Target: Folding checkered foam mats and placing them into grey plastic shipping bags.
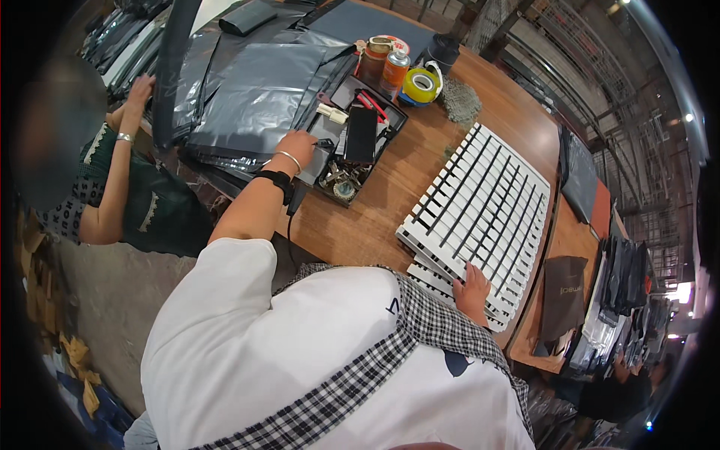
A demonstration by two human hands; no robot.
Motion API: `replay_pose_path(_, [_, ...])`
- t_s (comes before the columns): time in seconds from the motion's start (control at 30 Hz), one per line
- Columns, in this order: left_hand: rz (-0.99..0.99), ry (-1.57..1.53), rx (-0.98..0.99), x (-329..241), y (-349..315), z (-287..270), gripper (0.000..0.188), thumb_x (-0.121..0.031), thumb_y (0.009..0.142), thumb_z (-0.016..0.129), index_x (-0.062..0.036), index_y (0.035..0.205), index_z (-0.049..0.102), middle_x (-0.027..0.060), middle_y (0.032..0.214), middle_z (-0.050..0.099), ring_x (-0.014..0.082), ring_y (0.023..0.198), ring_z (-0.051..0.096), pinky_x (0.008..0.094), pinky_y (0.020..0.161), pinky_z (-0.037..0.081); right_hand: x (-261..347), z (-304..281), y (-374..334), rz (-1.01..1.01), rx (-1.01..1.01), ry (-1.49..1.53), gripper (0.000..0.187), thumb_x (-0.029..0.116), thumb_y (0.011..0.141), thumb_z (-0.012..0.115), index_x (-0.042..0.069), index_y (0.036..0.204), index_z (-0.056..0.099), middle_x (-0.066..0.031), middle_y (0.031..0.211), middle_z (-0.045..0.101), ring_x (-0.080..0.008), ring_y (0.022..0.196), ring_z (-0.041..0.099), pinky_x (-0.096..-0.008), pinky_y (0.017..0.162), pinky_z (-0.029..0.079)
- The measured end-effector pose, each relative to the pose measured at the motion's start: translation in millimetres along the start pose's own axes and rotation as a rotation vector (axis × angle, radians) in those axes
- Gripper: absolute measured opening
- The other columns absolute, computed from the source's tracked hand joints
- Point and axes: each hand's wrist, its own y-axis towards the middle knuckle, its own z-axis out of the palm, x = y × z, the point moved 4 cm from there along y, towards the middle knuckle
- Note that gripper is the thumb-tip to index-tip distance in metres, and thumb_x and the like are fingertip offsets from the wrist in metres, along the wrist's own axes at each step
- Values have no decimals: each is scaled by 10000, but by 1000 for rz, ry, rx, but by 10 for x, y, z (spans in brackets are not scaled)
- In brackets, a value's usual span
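My left hand [298, 148], wearing a bracelet and a dark watch, reaches to the side of a black tray [394, 129]. Its fingers are curled together beside a small black item [324, 142]; whether they grip it is unclear. In the tray lie a black phone [361, 135], a red cutter [373, 106], pale clips [331, 113] and small metal pieces. My right hand [472, 291] rests with fingers apart on the near edge of a white slatted panel [480, 210] crossed by black strips. Another white panel [431, 282] shows underneath, slightly askew.
Grey plastic bags [259, 94] pile up beyond my left hand. An orange can [395, 73], yellow tape rolls [420, 86] and a mesh bundle [460, 103] stand behind the tray. At left, a person [112, 165] works close by. More bag stacks [622, 277] lie at right.
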Motion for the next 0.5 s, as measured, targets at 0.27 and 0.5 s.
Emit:
replay_pose_path(0.27, [23,24,30,-17,209,-143,231,-248,907,655,-179,1079,793,116,1048,763,333,1034,702,440,912,558,22,-32,7,-19,1,24,683,447,952,634,152,1530,420,-141,1504,480,-319,1418,408,-634,1184,215])
replay_pose_path(0.5, [-18,-74,138,95,334,-182,201,-268,844,742,-135,974,817,121,1049,766,332,993,719,421,912,561,17,-15,1,-39,-51,16,664,419,940,645,134,1507,452,-150,1472,510,-338,1382,441,-607,1164,252])
